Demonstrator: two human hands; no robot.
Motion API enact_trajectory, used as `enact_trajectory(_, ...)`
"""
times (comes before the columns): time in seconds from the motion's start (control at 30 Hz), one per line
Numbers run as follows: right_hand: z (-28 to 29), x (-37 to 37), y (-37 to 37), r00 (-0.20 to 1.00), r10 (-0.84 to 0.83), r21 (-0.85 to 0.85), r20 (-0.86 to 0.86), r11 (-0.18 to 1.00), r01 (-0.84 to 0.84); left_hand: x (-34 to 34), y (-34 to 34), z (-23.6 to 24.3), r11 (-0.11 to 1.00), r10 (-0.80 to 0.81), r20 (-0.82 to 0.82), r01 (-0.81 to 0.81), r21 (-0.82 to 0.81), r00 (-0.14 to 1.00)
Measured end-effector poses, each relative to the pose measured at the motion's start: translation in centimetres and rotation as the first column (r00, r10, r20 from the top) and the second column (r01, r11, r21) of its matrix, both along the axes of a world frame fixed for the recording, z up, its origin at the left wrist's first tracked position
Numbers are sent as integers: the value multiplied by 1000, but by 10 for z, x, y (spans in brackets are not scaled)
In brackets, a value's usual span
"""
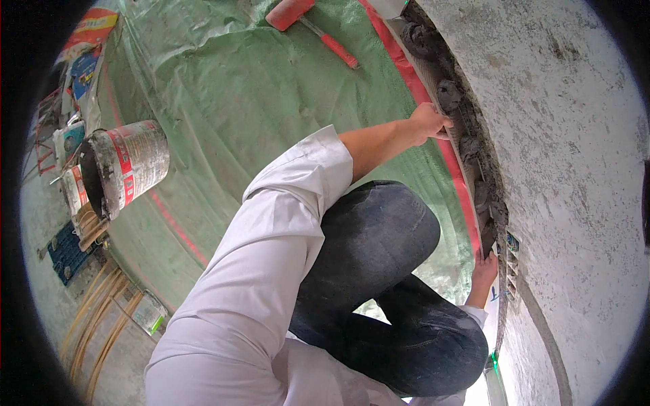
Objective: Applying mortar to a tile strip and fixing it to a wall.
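A long narrow tile strip (458, 127) stands on edge along the foot of the wall, with dark dabs of mortar (449, 95) spaced along its wall-facing side. My left hand (429, 122) is closed on its edge near the middle, fingertips over the rim. At the strip's near end, my right hand (483, 271) grips the corner, its fingers partly hidden behind the tile. A gap filled partly with mortar lies between the strip and the wall. Off to the far left of my hands, a red-headed mallet (290, 12) with a red grip lies on the green sheet.
Green protective sheeting (223, 101) with red bands covers the floor. A mortar-smeared bucket (145, 159) lies tilted at the left, among yellowish tubing (101, 318) and clutter. The rough grey wall (569, 149) rises close on the right. A green light glows (495, 358) near its base.
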State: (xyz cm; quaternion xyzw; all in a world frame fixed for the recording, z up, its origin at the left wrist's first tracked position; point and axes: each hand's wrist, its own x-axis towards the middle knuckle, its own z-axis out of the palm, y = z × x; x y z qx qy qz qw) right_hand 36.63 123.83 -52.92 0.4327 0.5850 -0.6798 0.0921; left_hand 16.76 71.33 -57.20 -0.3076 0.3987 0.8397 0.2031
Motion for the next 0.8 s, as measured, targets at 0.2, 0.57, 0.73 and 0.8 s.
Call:
enact_trajectory(0.2, 0, -9, -5, 1000, 26, -18, -16, 999, -27, -14, 5, 1, 991, 74, 9, -73, -112, 997)
enact_trajectory(0.57, 2, -21, -10, 989, -96, -46, -111, 995, 91, -47, 12, 30, 938, 4, 207, 68, -339, 978)
enact_trajectory(0.73, 0, -18, -11, 973, -166, -141, -162, 980, 143, -59, 14, 49, 894, -118, 250, 212, -395, 961)
enact_trajectory(0.8, -6, -12, -12, 966, -201, -172, -164, 970, 173, -60, 12, 47, 881, -162, 258, 258, -397, 952)
